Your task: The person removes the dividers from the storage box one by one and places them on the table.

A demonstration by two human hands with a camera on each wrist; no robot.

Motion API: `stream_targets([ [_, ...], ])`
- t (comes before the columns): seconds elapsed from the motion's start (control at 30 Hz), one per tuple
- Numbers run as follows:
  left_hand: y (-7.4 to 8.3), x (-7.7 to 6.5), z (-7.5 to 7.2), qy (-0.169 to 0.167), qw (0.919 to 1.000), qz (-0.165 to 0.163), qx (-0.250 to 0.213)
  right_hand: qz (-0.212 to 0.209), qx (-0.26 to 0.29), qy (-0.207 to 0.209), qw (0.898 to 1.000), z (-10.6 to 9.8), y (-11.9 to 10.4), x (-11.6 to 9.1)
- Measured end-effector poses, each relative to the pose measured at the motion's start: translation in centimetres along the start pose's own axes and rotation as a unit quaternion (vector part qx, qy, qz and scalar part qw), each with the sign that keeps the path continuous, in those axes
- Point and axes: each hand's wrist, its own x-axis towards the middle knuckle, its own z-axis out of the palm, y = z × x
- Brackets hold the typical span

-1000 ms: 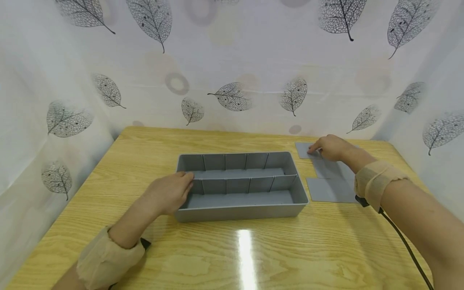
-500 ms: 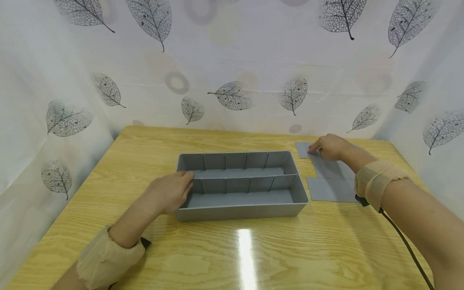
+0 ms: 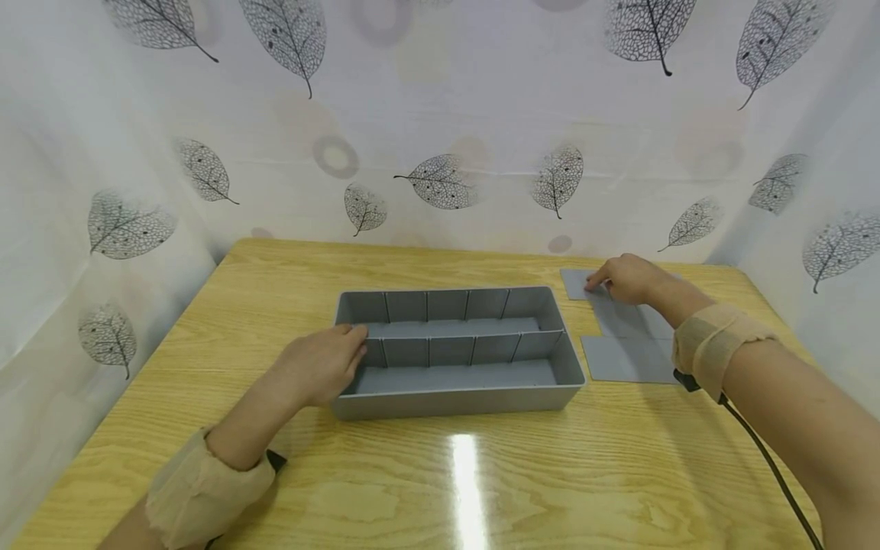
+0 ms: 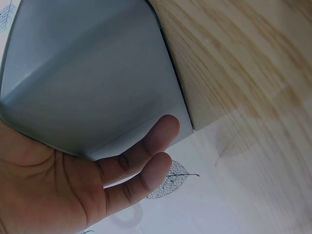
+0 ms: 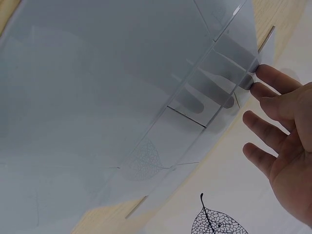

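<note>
In the head view, a long grey plastic box (image 3: 454, 401) stands mid-table. A lengthwise divider (image 3: 450, 351) splits it into two rows, and thin vertical ribs line its long walls. My left hand (image 3: 319, 363) grips the left end, fingertips over the rim; in the left wrist view two fingers (image 4: 139, 141) show against the end wall, while the thumb side is hidden. My right hand (image 3: 626, 281) is over the flat grey panels at the right, its fingertips on the small panel (image 3: 574, 284) at the back. In the right wrist view its fingers (image 5: 265, 131) are loosely bent.
More flat grey panels (image 3: 629, 359) lie right of the box, partly under my right forearm. A black cable (image 3: 770, 462) runs from the right wristband (image 3: 718, 344). Leaf-patterned cloth (image 3: 440, 114) encloses the table's back and sides.
Almost nothing differs. My right fingertips have shifted very slightly rightward on the small panel; the left hand and the box have stayed in place.
</note>
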Motion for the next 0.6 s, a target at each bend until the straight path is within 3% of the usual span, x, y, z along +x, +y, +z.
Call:
stream_targets([
  [0.23, 0.0, 0.1, 0.0, -0.006, 1.0000, 0.000, 0.000, 0.022, 0.041, 0.047, 0.998, -1.1, 0.1, -0.4],
  [0.37, -0.1, 0.1, 0.0, -0.009, 1.0000, -0.001, 0.002, 0.020, 0.062, 0.078, 0.995, -2.5, -1.0, -0.4],
  [0.47, -0.1, 0.1, 0.0, -0.008, 1.0000, -0.002, 0.003, -0.002, 0.060, 0.099, 0.993, -3.7, -2.8, -0.3],
  [0.6, -0.1, 0.0, 0.0, -0.002, 1.0000, -0.001, -0.003, -0.065, 0.051, 0.121, 0.989, -4.8, -6.0, -0.1],
])
